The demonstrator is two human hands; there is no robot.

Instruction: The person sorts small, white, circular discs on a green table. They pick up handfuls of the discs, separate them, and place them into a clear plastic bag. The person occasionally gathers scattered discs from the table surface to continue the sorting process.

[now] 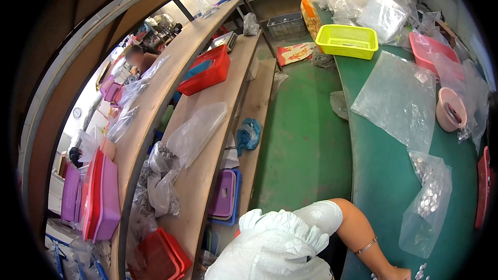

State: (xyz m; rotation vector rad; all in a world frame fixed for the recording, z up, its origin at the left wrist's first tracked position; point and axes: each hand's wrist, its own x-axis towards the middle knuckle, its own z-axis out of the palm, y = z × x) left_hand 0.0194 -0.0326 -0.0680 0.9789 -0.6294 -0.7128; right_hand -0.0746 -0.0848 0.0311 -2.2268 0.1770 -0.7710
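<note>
My left arm, in a pale short sleeve with a bracelet [367, 245] at the wrist, bends out over the green table [381, 186]. Only part of my left hand [396, 274] shows at the lower edge; its fingers are cut off. Small pale, shiny discs [420, 270] lie on the table right beside it. Farther along the table rests a clear plastic bag [415, 233], with more such discs [429, 197] in it or under it. My right hand is out of view.
Farther along the table are a flat clear sheet [397, 98], a pink bowl [447, 108], a pink tray [433, 52] and a yellow basket [346, 40]. Left of the green floor [301, 140], wooden shelves [228, 109] hold a red basket [210, 72] and bags. A person [140, 61] is beyond.
</note>
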